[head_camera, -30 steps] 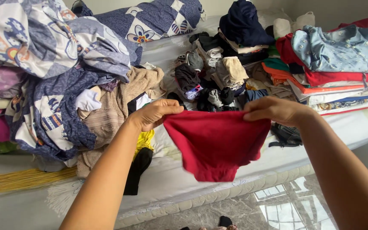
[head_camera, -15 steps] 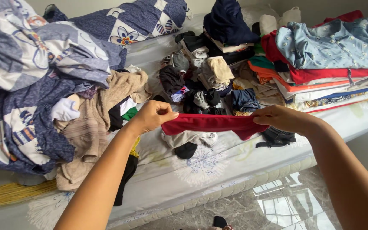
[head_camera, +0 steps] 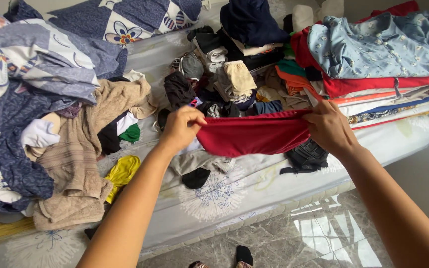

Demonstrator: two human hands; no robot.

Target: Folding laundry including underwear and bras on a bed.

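From the head view: a red garment [head_camera: 254, 136] is held stretched above the bed [head_camera: 234, 198], folded into a short band. Its left end is pinched by the left hand [head_camera: 180, 126], fingers closed over the cloth; its right end is gripped by the right hand [head_camera: 329, 128], fingers curled shut on the fabric. Beneath it, a grey garment [head_camera: 199, 160] and a black sock [head_camera: 196, 177] are seen on the sheet. Just beside the right hand, a black bundle [head_camera: 306, 156] is lying. A folded stack [head_camera: 378, 94] is piled behind, and a beige towel [head_camera: 83, 149] is heaped at the left.
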